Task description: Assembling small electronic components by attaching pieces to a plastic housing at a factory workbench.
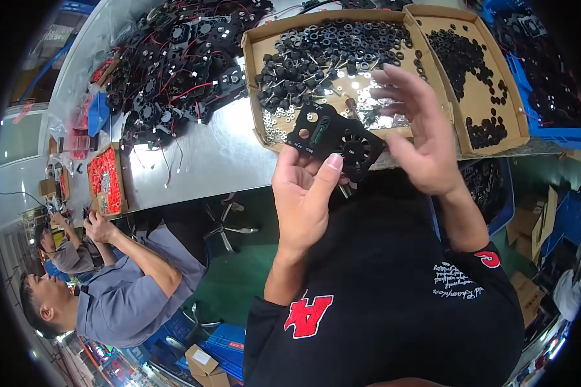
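Note:
My left hand (pixel 303 209) holds a black panel (pixel 329 137) by its near edge, thumb on the face and the other fingers underneath. The panel has a round fan grille, two round holes and a small green part in a slot. It is tilted over the near edge of a cardboard tray (pixel 257 122). To its right, my right hand (pixel 429 145) is raised with fingers apart and nothing visible in them. Under and beyond the hands, the tray holds black plugs with metal stems (pixel 287 77), black rings (pixel 355 32) and small white nuts or washers (pixel 281 121).
A second cardboard tray (pixel 474 80) with black round caps adjoins on the right, beside a blue bin (pixel 555 134). Black fan units with red wires (pixel 181 71) pile up on the left of the metal table (pixel 223 151). A co-worker (pixel 129 290) sits at the left near a tray of red parts (pixel 104 177).

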Demonstrator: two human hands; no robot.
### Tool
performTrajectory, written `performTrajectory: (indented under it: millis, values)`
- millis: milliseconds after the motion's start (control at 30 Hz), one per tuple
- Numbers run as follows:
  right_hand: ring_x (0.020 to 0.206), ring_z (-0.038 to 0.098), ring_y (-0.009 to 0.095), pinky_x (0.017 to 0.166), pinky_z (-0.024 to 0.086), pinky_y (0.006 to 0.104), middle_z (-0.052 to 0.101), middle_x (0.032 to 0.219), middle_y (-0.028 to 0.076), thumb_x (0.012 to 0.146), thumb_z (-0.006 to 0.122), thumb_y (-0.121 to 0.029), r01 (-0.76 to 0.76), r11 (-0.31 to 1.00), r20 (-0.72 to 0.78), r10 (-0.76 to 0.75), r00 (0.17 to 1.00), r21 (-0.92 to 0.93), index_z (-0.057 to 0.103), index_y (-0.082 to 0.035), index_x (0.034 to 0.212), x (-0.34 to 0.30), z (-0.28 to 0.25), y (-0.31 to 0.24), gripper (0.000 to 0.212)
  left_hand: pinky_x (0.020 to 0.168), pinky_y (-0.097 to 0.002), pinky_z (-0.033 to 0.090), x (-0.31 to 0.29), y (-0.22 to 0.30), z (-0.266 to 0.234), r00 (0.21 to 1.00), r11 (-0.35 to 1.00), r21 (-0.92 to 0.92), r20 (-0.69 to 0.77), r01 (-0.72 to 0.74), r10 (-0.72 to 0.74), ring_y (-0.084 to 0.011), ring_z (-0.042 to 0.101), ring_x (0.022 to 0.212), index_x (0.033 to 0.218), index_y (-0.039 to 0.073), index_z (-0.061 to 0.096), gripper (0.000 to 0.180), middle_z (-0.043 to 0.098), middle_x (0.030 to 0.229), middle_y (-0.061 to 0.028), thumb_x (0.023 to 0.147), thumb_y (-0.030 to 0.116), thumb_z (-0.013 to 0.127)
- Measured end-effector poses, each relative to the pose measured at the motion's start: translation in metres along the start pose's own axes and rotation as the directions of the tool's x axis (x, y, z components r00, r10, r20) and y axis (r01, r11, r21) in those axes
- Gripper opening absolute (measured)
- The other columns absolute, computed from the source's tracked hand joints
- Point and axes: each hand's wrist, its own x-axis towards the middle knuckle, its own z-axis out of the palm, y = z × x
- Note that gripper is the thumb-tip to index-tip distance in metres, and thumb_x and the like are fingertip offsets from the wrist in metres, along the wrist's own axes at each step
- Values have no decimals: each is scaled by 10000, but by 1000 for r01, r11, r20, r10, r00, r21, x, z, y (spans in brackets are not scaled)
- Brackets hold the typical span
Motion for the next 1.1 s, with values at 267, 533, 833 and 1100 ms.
performTrajectory:
  millis: [267, 533, 833, 1100]
  values:
    - [1134, 565, 230, 945, 453, 355, 546, 1306, 145, 732, 634, -148, -187, 964, 453, 82, 888, 191, 452, 14, 1375, 1, -4, 6, 687, 794, -264, 508, 4, 2, -19, 993, 996, 65, 108, -57, 50, -147, 605, 975, 1268, -48, 438, 385, 604, 1162, -132, 922, 17, 593]
    - [822, 591, 180, 690, 449, 274, 645, 1107, 110, 685, 749, -172, -46, 998, 566, 58, 822, -36, 519, -6, 1330, -3, 8, -9, 705, 867, -313, 502, 8, -6, -46, 958, 980, 58, 227, -192, 174, -210, 626, 980, 892, 35, 488, 81, 568, 1132, -157, 916, -2, 555]
    - [814, 547, 312, 735, 449, 388, 595, 961, 150, 733, 739, -158, 348, 872, 408, -195, 892, -344, 574, -6, 1215, -8, 18, 0, 532, 806, -332, 540, -4, -15, -47, 986, 986, 9, 1, 168, -168, -264, 657, 884, 1276, -63, 465, 626, 608, 1141, -210, 1023, 493, 327]
    - [740, 524, 277, 663, 440, 372, 567, 874, 110, 692, 689, -24, 395, 579, 224, -346, 911, -713, 621, -14, 1163, -32, 46, 14, 477, 980, -391, 414, -31, -23, -16, 999, 999, -14, 25, -45, 45, -258, 523, 1142, 1466, -49, 92, 820, 477, 1248, -176, 911, 249, 617]
